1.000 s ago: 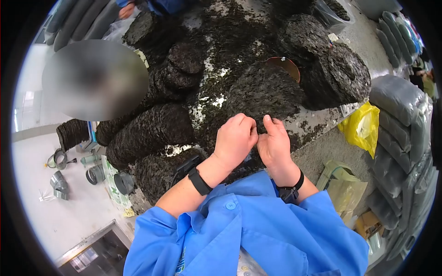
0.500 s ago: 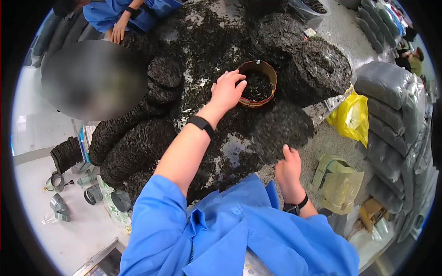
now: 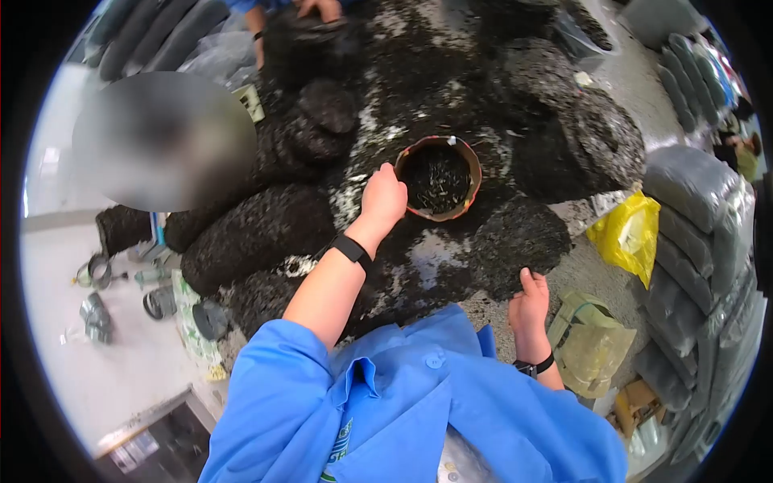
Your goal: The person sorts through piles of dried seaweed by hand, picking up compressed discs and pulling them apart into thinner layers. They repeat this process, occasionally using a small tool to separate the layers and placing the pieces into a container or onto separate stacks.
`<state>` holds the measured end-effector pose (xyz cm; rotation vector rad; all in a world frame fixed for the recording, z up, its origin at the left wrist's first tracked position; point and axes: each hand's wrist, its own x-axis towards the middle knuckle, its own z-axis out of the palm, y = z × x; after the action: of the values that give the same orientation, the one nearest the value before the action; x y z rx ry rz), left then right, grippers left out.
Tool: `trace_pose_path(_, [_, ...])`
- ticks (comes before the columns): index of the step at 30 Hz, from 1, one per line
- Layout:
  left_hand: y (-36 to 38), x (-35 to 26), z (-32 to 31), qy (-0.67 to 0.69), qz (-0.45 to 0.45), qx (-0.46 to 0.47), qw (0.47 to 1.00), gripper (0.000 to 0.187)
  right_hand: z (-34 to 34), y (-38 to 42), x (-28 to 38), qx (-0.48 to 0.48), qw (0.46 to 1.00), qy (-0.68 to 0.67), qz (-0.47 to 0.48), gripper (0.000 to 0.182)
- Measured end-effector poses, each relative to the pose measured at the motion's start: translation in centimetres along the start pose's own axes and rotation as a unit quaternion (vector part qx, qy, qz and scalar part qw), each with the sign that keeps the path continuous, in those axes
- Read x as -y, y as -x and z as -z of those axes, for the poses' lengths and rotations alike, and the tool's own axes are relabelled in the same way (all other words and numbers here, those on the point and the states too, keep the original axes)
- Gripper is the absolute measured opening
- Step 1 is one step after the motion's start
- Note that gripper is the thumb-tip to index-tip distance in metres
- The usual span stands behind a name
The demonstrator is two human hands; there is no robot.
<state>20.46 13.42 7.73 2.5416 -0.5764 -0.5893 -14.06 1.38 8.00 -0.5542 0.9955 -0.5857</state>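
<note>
My left hand (image 3: 384,196) is closed on the left rim of a round, reddish-brown tub (image 3: 477,175). Dark flakes with some paler bits show inside the tub. To its lower right, my right hand (image 3: 529,307) pinches the near edge of a flat, round sheet of what looks like dried seaweed (image 3: 519,244), thumb on top. Loose dark flakes cover the worktable (image 3: 435,256) around the tub. Long stacks of similar round sheets (image 3: 258,233) lie left of my left arm, and another stack (image 3: 600,133) is at the upper right.
Across the table a co-worker's hands (image 3: 322,10) rest by a dark pile. At the right are a yellow plastic bag (image 3: 632,237), a greenish container (image 3: 592,346) and stacked grey plastic-wrapped bundles (image 3: 692,189). Rolls of tape (image 3: 97,318) lie at the lower left.
My left hand has gone from spread fingers over the tub's left side to a closed grip on its rim. The seaweed sheet in my right hand, blurred before, now appears steadier and flatter.
</note>
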Motion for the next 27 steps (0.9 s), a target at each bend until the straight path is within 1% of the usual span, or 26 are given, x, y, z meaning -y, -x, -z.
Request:
trace_pose_path(1, [1.1, 0.9, 0.7, -0.018, 0.013, -0.023, 0.999, 0.022, -0.7, -0.3, -0.4, 0.018, 1.000, 0.001, 0.004, 0.011])
trace_pose_path(2, [1.6, 1.5, 1.2, 0.004, 0.065, -0.003, 0.998, 0.022, -1.3, -0.7, -0.8, 0.037, 0.999, 0.005, -0.014, 0.011])
trace_pose_path(3, [2.4, 1.7, 1.4, -0.072, 0.056, -0.014, 0.996, 0.023, -2.1, -1.5, -1.4, 0.043, 0.999, 0.019, -0.011, 0.011])
trace_pose_path(4, [2.8, 2.6, 1.5, -0.043, 0.104, 0.000, 0.994, 0.027, -2.8, -2.2, -2.3, 0.050, 0.998, 0.033, -0.008, 0.013])
trace_pose_path(5, [1.7, 7.0, -1.4, -0.111, 0.038, 0.002, 0.993, 0.035, -2.7, -3.3, -3.1, 0.049, 0.996, 0.071, -0.008, 0.012])
trace_pose_path(6, [4.0, 3.1, 2.9, -0.001, 0.151, 0.075, 0.986, 0.044, -2.8, -4.5, -4.0, 0.047, 0.993, 0.109, -0.003, 0.012])
trace_pose_path(7, [6.9, -0.3, 5.9, -0.041, 0.171, 0.046, 0.983, 0.049, -3.9, -5.0, -4.4, 0.020, 0.993, 0.115, 0.018, 0.012])
trace_pose_path(8, [9.8, -1.5, 8.6, -0.051, 0.105, 0.034, 0.993, 0.052, -5.9, -4.4, -3.5, 0.038, 0.989, 0.130, 0.051, 0.010])
trace_pose_path(9, [13.4, -1.3, 10.5, -0.038, -0.004, -0.046, 0.998, 0.057, -7.3, -3.6, -2.7, 0.068, 0.984, 0.132, 0.101, 0.009])
trace_pose_path(10, [16.9, -1.7, 14.4, 0.058, -0.019, -0.047, 0.997, 0.054, -8.5, -2.8, -1.9, 0.092, 0.975, 0.130, 0.154, 0.010])
trace_pose_path(11, [20.1, -1.3, 18.2, 0.121, 0.013, -0.063, 0.991, 0.045, -9.7, -1.7, -1.2, 0.097, 0.974, 0.137, 0.151, 0.010])
trace_pose_path(12, [23.2, 0.7, 20.8, 0.049, -0.001, -0.176, 0.983, 0.035, -11.2, -0.5, -0.7, 0.133, 0.947, 0.180, 0.230, 0.010])
trace_pose_path(13, [25.9, 4.2, 22.0, 0.178, 0.041, -0.240, 0.953, 0.032, -12.7, 0.8, -0.4, 0.167, 0.910, 0.219, 0.310, 0.012])
trace_pose_path(14, [28.6, 7.6, 23.9, 0.174, 0.091, -0.291, 0.936, 0.032, -14.2, 2.4, -0.3, 0.168, 0.908, 0.225, 0.310, 0.012])
trace_pose_path(15, [30.9, 11.9, 24.8, 0.125, 0.133, -0.309, 0.933, 0.039, -15.9, 4.3, -0.7, 0.240, 0.874, 0.293, 0.304, 0.017])
trace_pose_path(16, [32.5, 15.6, 24.4, 0.075, 0.175, -0.326, 0.926, 0.047, -17.9, 6.3, -1.3, 0.310, 0.831, 0.357, 0.295, 0.023])
trace_pose_path(17, [33.5, 17.2, 22.9, 0.081, 0.178, -0.326, 0.925, 0.047, -20.5, 8.7, -2.6, 0.370, 0.815, 0.347, 0.279, 0.031])
trace_pose_path(18, [34.4, 18.4, 21.4, 0.042, 0.210, -0.296, 0.931, 0.055, -23.3, 10.7, -4.2, 0.430, 0.796, 0.335, 0.262, 0.041])
trace_pose_path(19, [34.9, 19.6, 20.0, 0.004, 0.242, -0.266, 0.933, 0.063, -25.6, 12.0, -5.9, 0.507, 0.714, 0.348, 0.334, 0.046])
trace_pose_path(20, [35.1, 20.8, 18.6, -0.012, 0.213, -0.241, 0.947, 0.075, -27.5, 13.0, -7.4, 0.576, 0.619, 0.354, 0.400, 0.052])
trace_pose_path(22, [34.7, 19.4, 18.8, 0.085, 0.225, -0.226, 0.944, 0.067, -28.8, 14.2, -11.7, 0.618, 0.458, 0.411, 0.490, 0.056])
trace_pose_path(23, [34.5, 19.1, 18.8, 0.095, 0.225, -0.228, 0.943, 0.067, -28.3, 14.6, -13.6, 0.636, 0.428, 0.441, 0.467, 0.055])
trace_pose_path(24, [34.5, 19.0, 18.9, 0.064, 0.198, -0.246, 0.946, 0.061, -28.1, 15.0, -14.7, 0.653, 0.394, 0.470, 0.445, 0.053])
trace_pose_path(25, [34.3, 18.9, 19.0, 0.032, 0.173, -0.267, 0.948, 0.056, -28.0, 15.0, -15.0, 0.658, 0.353, 0.491, 0.449, 0.059])
trace_pose_path(26, [34.2, 18.8, 19.2, 0.039, 0.175, -0.274, 0.945, 0.056, -27.8, 15.2, -14.8, 0.662, 0.343, 0.491, 0.451, 0.059])
trace_pose_path(27, [34.1, 18.8, 19.5, 0.048, 0.171, -0.274, 0.945, 0.053, -28.1, 16.0, -14.1, 0.667, 0.378, 0.493, 0.412, 0.068])
